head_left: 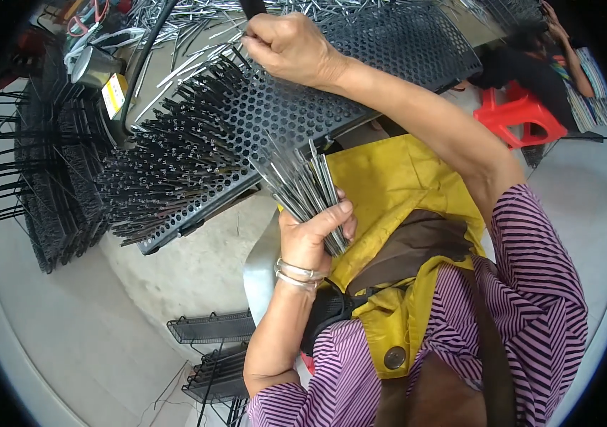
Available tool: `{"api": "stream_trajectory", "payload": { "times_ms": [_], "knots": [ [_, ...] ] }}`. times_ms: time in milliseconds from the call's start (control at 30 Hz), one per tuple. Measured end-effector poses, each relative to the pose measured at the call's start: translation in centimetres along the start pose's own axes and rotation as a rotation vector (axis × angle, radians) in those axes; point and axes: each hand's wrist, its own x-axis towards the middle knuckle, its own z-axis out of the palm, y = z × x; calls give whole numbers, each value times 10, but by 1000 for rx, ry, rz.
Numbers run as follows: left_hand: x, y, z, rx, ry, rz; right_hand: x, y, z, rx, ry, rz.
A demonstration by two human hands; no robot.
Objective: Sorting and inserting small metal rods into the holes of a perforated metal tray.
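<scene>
A bundle of thin grey metal rods [302, 186] fans upward out of my left hand [315, 231], its thumb and fingers wrapped around their lower part. Higher up, my right hand [286, 47] is closed in a fist above the far edge of a black perforated tray [296, 107]. A dark bar [252, 7] meets the top of that fist and runs out of view; whether the fingers hold it is not clear. Many dark rods [175, 160] stand packed in the tray's holes on its left part, while bare holes show in its middle and right.
Loose silvery rods [196, 21] lie heaped on the table beyond the tray. At the left are a metal can [95, 67], a yellow-white box [114, 96] and stacked black racks with hooks [54, 171]. A red stool [519, 117] and another person [531, 64] are at the right.
</scene>
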Motion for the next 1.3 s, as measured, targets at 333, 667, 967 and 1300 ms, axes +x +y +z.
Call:
{"api": "stream_trajectory", "payload": {
  "times_ms": [333,667,967,1300],
  "knots": [
    [2,3,-2,82,-16,-5,-12,-21,-22,-108,-250,132],
    [1,-1,-7,-13,-107,50,-65,-94,-98,987,-591,1026],
    [2,2,-2,106,-75,93,-78,-90,-101,937,-376,972],
    [1,0,-7,22,-58,100,-30,-43,-122,1219,95,1062]
  ]
}}
